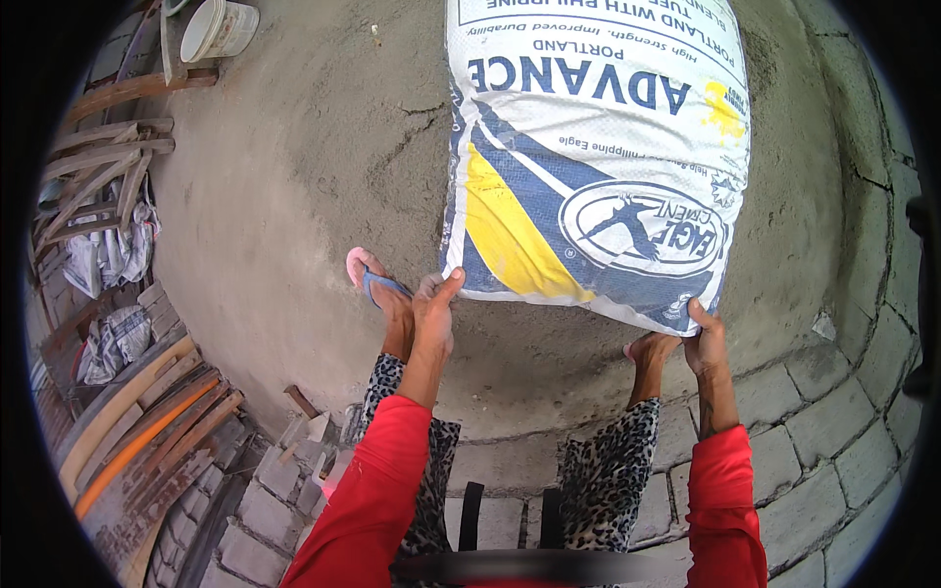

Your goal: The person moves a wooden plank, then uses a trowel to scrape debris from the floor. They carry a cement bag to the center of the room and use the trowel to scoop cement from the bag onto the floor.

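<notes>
A large white cement sack [588, 137] with blue and yellow print stretches away from me, its top end running out of view. My left hand [436, 309] grips its near left corner, thumb on top and fingers curled underneath. At the near right corner, my right hand [706, 338] holds on the same way, thumb over the edge. Both arms, in red sleeves, reach forward from below. The sack's underside is hidden, so I cannot tell whether it rests on the floor.
My feet, the left in a pink and blue flip-flop [377, 279], stand on the grey concrete floor [284, 225]. A white bucket [223, 29] lies tipped at the far left. Wooden planks [147, 421] and crumpled sacks [118, 343] line the left side. Block walls [833, 441] curve around the right.
</notes>
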Demonstrator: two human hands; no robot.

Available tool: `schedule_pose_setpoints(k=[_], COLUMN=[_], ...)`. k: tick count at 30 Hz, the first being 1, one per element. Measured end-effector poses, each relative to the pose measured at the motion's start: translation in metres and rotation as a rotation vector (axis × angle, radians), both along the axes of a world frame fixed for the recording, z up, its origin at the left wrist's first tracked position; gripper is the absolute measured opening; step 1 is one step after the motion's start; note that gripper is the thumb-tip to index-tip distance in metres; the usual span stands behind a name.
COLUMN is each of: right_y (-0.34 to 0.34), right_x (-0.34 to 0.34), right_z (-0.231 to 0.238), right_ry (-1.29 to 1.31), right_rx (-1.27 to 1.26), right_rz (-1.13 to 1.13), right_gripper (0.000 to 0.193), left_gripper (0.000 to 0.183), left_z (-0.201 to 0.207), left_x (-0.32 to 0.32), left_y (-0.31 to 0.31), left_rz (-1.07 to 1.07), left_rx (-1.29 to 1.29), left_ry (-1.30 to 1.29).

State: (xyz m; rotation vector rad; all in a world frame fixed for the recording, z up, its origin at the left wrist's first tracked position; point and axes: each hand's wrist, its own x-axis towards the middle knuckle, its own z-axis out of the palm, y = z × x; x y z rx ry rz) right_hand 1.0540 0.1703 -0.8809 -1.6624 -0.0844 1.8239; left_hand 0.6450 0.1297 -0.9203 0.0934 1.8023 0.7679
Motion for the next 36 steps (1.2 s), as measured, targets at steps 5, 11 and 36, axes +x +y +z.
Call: schedule_pose_setpoints(k=[5, 11, 36], right_y=[-0.016, -0.024, 0.167], right_x=[0.013, 0.035, -0.017], right_z=[-0.054, -0.074, 0.216], right_ry=[-0.041, 0.026, -0.105], right_rx=[0.115, 0.009, 0.442], right_rz=[-0.002, 0.06, -0.059], right_gripper=[0.06, 0.069, 0.046], left_gripper=[0.058, 0.074, 0.033], left_z=[-0.026, -0.043, 0.252], left_x=[-0.017, -0.041, 0.005], left_y=[0.002, 0.032, 0.218], left_rz=[-0.212, -0.618, -0.064], left_rx=[0.059, 0.0, 0.426], left_ry=[-0.092, -0.246, 0.024])
